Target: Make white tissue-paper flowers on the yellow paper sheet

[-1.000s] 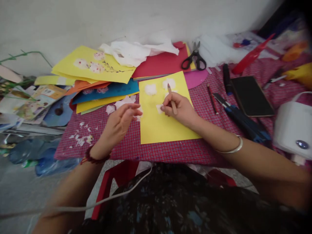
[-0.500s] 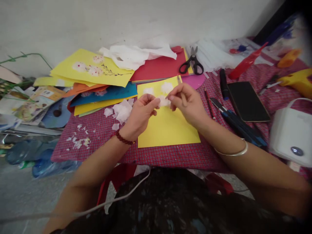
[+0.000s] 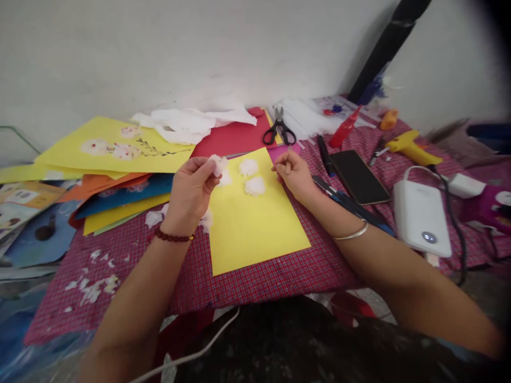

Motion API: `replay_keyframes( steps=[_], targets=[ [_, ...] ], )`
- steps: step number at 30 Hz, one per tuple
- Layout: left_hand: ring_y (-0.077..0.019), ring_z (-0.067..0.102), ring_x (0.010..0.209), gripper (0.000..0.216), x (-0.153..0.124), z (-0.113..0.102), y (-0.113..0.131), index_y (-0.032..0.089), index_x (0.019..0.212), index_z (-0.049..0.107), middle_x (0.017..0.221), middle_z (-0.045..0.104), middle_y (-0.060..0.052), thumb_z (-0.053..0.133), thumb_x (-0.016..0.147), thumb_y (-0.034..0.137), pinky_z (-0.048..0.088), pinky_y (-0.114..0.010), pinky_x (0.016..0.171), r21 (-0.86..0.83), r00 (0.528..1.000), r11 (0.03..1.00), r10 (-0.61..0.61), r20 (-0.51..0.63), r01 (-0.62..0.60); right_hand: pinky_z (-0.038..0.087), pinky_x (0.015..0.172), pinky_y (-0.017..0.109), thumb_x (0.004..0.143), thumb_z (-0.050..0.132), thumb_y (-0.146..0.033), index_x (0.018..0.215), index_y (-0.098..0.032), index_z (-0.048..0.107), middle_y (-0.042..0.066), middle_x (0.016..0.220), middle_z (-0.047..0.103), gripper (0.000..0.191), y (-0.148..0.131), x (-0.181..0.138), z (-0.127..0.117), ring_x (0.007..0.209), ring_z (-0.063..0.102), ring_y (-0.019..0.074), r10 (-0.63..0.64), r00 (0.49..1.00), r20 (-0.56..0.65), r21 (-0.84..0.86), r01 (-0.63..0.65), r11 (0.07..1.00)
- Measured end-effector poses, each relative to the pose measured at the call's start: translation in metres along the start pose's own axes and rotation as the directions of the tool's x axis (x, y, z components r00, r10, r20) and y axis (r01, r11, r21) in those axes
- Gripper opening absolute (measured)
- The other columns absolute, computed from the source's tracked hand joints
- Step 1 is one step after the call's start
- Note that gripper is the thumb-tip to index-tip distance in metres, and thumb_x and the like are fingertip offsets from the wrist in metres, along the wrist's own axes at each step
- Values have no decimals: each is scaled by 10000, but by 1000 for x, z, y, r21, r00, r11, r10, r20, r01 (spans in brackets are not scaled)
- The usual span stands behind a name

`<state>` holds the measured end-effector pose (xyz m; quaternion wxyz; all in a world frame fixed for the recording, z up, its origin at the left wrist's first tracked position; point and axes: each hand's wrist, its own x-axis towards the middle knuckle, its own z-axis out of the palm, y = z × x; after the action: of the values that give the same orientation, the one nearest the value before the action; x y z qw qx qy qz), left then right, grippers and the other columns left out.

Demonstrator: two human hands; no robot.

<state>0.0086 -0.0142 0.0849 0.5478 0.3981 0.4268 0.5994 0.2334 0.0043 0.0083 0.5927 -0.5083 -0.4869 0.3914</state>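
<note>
counting one left hand (image 3: 192, 186), one right hand (image 3: 297, 176), one tissue piece (image 3: 217, 164), one tan stick (image 3: 288, 168), one yellow sheet (image 3: 257, 231) with three white tufts (image 3: 254, 186); adding three red-specked flowers (image 3: 125, 151), one pair of scissors (image 3: 279, 132), one red bottle (image 3: 344, 130), one marker (image 3: 325, 155), one phone (image 3: 360, 177), one glue gun (image 3: 415, 148), one white power bank (image 3: 422, 215), one beaded bracelet (image 3: 172, 237) and one silver bangle (image 3: 354, 233); leaving scraps (image 3: 93, 291) uncounted, too small to tell apart.

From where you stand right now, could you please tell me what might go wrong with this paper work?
The left hand pinches a white paper piece in its fingers; it looks flimsy, so it might tear or crumple. That hand is also close to the leftmost white puff on the yellow sheet and could brush it. Finally, the right forearm lies close beside the utility knife, so it might bump it.
</note>
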Motion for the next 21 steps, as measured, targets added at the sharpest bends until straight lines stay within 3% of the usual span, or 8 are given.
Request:
replay_keyframes(
  steps=[3, 5, 7, 9, 11, 12, 17, 21],
  targets=[
    [-72, 545, 552, 136, 6, -14, -12, 190, 691, 613, 636, 601, 32, 741, 737, 188, 450, -188, 518, 108, 993, 991, 88, -79, -79, 346, 394, 206, 735, 539, -115, 766, -206, 534, -52, 619, 624, 97, 1, 0, 0, 394, 476, 65, -6, 1000, 22, -22, 7, 1000],
    [-94, 559, 613, 110, 11, -28, -18, 188, 721, 633, 691, 607, 16, 731, 759, 221, 473, -222, 574, 299, 961, 932, 250, -122, -205, 343, 394, 209, 732, 548, -124, 769, -206, 535, -47, 628, 630, 91, 2, 0, -1, 394, 478, 68, 2, 1000, 30, -23, -2, 1000],
    [-127, 584, 740, 75, 16, -40, -21, 180, 747, 668, 795, 614, -11, 725, 772, 222, 484, -260, 659, 549, 879, 758, 469, -83, -353, 351, 396, 214, 727, 553, -129, 770, -206, 536, -44, 634, 628, 90, 4, 1, 0, 392, 474, 70, 21, 999, 37, -15, -20, 1000],
    [-166, 586, 866, 30, 18, -48, -23, 175, 744, 702, 885, 605, -35, 727, 761, 183, 477, -304, 745, 740, 769, 502, 639, 33, -448, 354, 399, 213, 726, 558, -130, 769, -205, 540, -42, 635, 626, 89, 4, 1, 0, 397, 468, 69, 32, 998, 49, -16, -31, 999],
    [-194, 577, 914, 36, 18, -51, -22, 181, 723, 722, 907, 593, -44, 731, 739, 150, 462, -340, 786, 822, 686, 308, 716, 133, -480, 347, 399, 210, 725, 560, -127, 764, -204, 544, -39, 631, 626, 88, 4, 0, 0, 402, 460, 67, 32, 998, 55, -27, -31, 999],
    [-200, 575, 904, 43, 17, -51, -22, 185, 714, 725, 891, 589, -44, 735, 733, 147, 458, -348, 783, 837, 666, 260, 729, 157, -482, 345, 400, 209, 724, 560, -124, 765, -204, 545, -37, 632, 628, 91, 4, 0, 0, 406, 459, 68, 30, 998, 56, -35, -28, 999],
    [-193, 590, 843, 62, 8, -46, -16, 213, 736, 696, 855, 602, -40, 700, 776, 166, 453, -328, 684, 806, 701, 289, 683, 203, -516, 341, 410, 219, 727, 551, -121, 780, -206, 543, -27, 644, 633, 100, 5, -1, 0, 421, 463, 75, 19, 998, 59, -70, -15, 997],
    [-186, 593, 791, 84, 4, -47, -20, 228, 768, 636, 817, 624, -31, 633, 852, 221, 458, -342, 710, 784, 732, 296, 623, 275, -545, 340, 418, 222, 731, 543, -129, 793, -208, 542, -30, 647, 631, 100, 5, -1, 0, 427, 467, 74, 18, 997, 74, -87, -11, 996]
  ],
)
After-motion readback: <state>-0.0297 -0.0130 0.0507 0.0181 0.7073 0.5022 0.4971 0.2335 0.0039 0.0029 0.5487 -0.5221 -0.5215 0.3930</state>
